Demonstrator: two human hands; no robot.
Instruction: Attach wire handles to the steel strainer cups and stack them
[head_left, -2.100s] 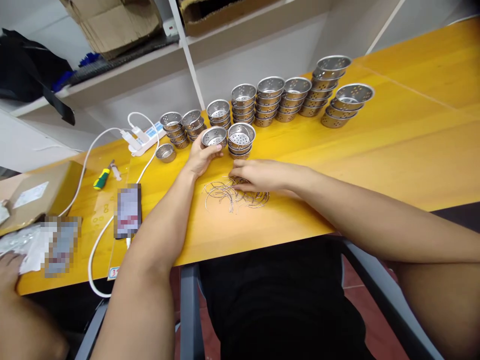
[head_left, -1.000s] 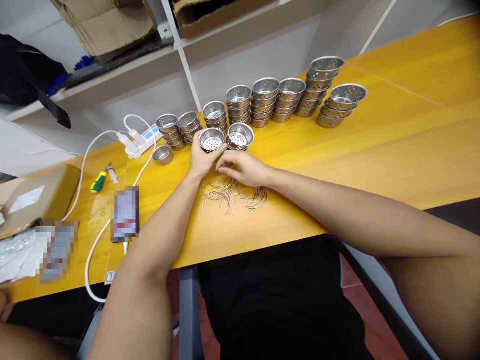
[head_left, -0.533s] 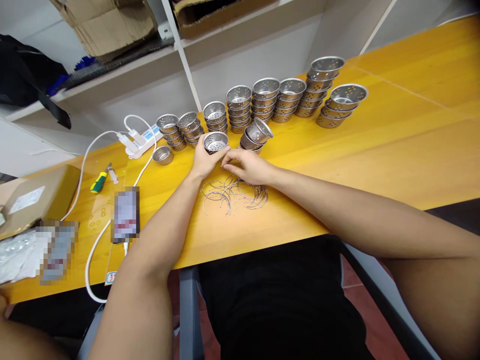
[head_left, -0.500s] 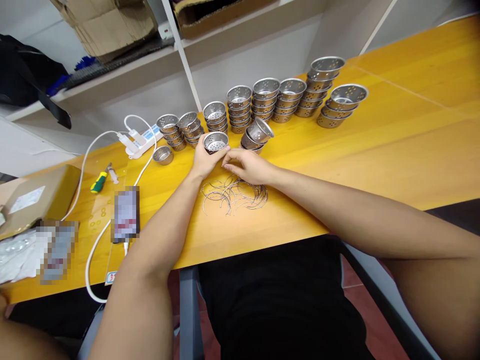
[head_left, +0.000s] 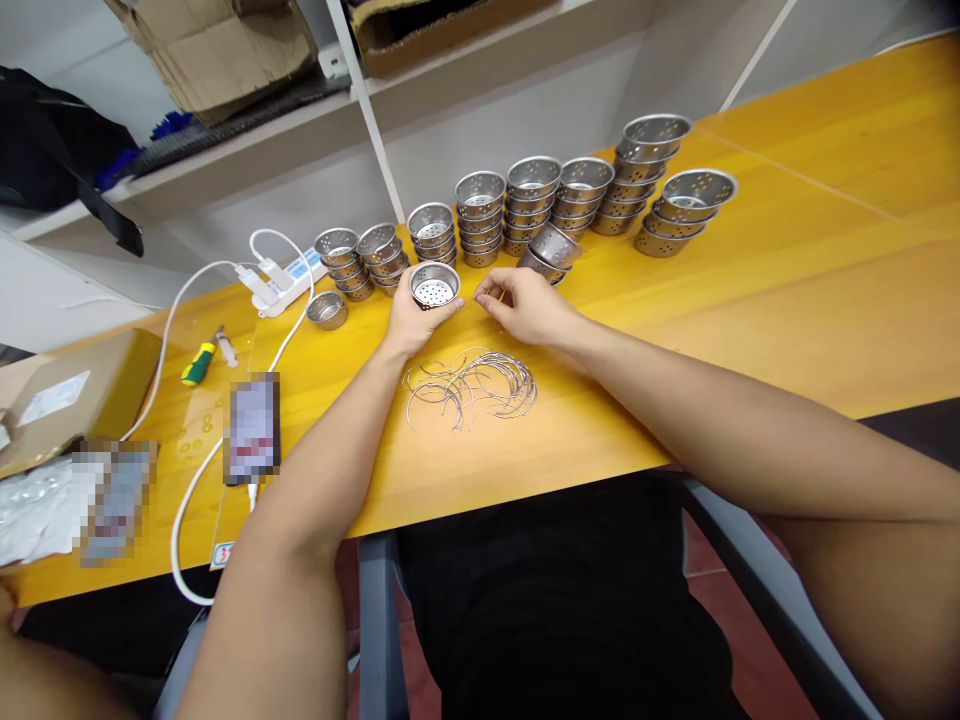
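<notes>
My left hand (head_left: 411,317) is closed around a perforated metal cup (head_left: 435,290), held with its open top facing up. Just to its right, my right hand (head_left: 525,303) has thumb and fingers pinched together; whatever may be between the fingertips is too small to make out. Behind the right hand's knuckles, a short stack of tilted cups (head_left: 555,245) is partly hidden; whether the hand touches it I cannot tell. Below both hands, a loose pile of thin curved metal wires (head_left: 480,385) lies on the table (head_left: 570,430).
Stacks of perforated cups (head_left: 532,195) line the back, with more cups (head_left: 686,210) to the right. A single cup (head_left: 328,311) stands near a power strip (head_left: 281,285). At left are a screwdriver (head_left: 199,365), a phone (head_left: 251,430) with a white cable, and a cardboard box (head_left: 82,400).
My right hand has moved right, away from the cup in my left hand. The tilted cups behind it have shifted right too. My left hand has barely moved.
</notes>
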